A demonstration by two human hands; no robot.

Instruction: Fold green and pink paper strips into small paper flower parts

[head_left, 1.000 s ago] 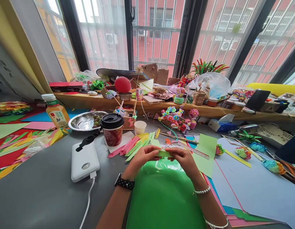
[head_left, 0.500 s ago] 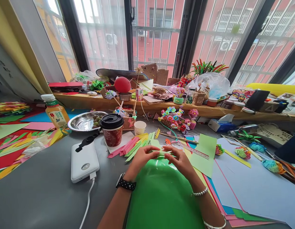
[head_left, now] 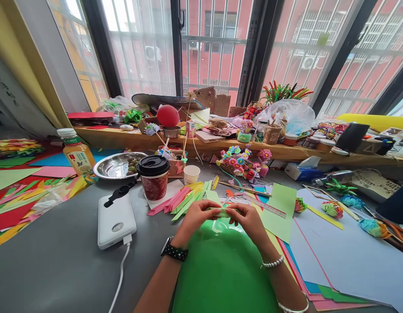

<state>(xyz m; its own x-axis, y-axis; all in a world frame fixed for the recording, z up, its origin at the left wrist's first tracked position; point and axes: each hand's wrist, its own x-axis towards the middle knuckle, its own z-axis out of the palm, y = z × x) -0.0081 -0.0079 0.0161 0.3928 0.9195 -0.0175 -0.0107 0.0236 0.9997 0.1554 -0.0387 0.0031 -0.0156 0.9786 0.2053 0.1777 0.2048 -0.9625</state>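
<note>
Power bank (head_left: 116,221): left of the green pad (head_left: 226,269). Paper strips (head_left: 183,200): beyond the pad's far-left corner. Left hand (head_left: 200,216): above the pad's far edge, fingertips clamped on a light-green paper piece (head_left: 223,213) there. Right hand (head_left: 244,217): fingertips clamped on the piece's right end.

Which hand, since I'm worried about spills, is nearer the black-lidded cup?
The left hand. It is to the right of the black-lidded cup and nearer the wearer; the right hand is farther out on that side. Both hold a piece of light green paper.
</note>
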